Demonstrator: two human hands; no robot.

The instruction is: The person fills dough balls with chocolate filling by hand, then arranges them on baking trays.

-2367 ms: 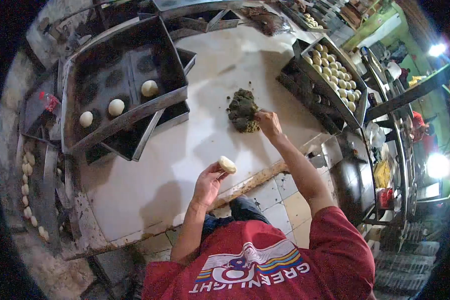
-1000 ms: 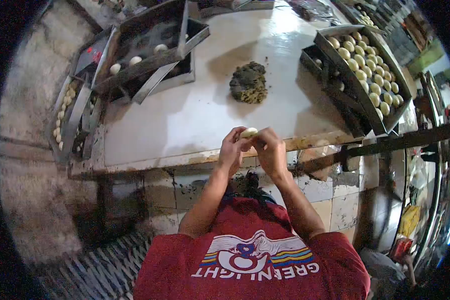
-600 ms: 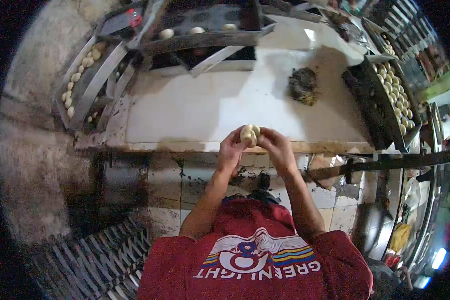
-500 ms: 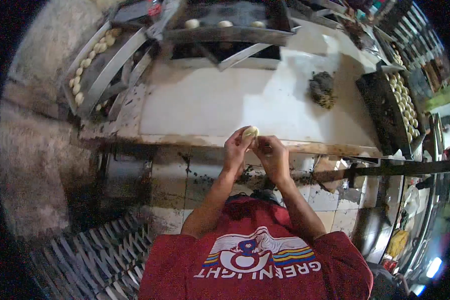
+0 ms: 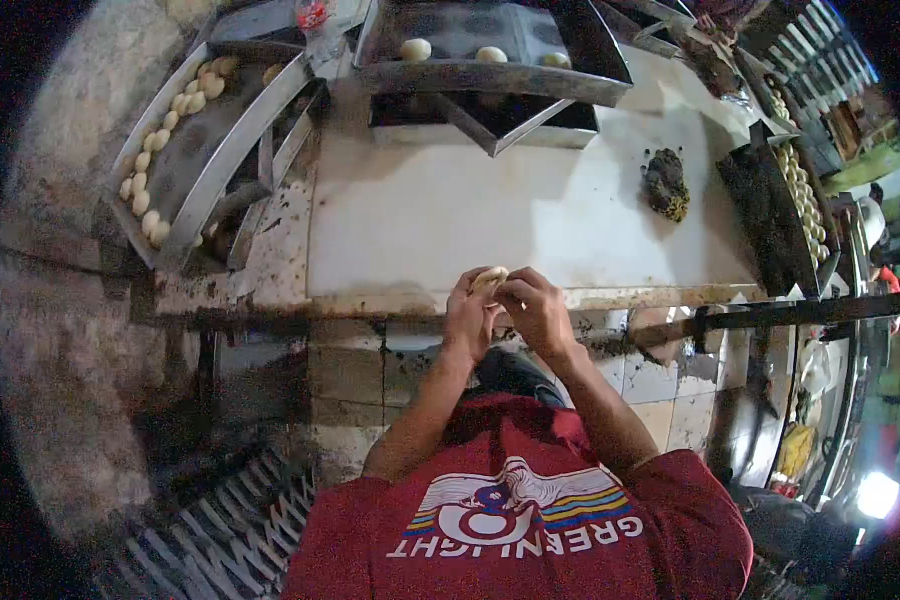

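Note:
A small pale piece of dough (image 5: 490, 278) is pinched between both hands at the table's near edge. My left hand (image 5: 467, 312) wraps its fingers round the dough from the left side. From the right, my right hand (image 5: 538, 310) presses bent fingertips against its edge. Part of the dough is hidden behind the fingers. Farther right on the white tabletop (image 5: 420, 215) lies a dark, crumbly mound of filling (image 5: 666, 186), with small bits scattered beside it.
A metal tray (image 5: 490, 78) with several dough balls stands at the back, stacked over another. At left, a tray (image 5: 205, 205) holds a row of dough balls. Many more fill a dark-sided tray (image 5: 770, 215) at right. A dark bar (image 5: 800, 312) juts out near the right edge.
The camera view has shifted, so the table and trays sit differently in it. The dough is held slightly lower in view, and the right fingers have curled closer over its edge.

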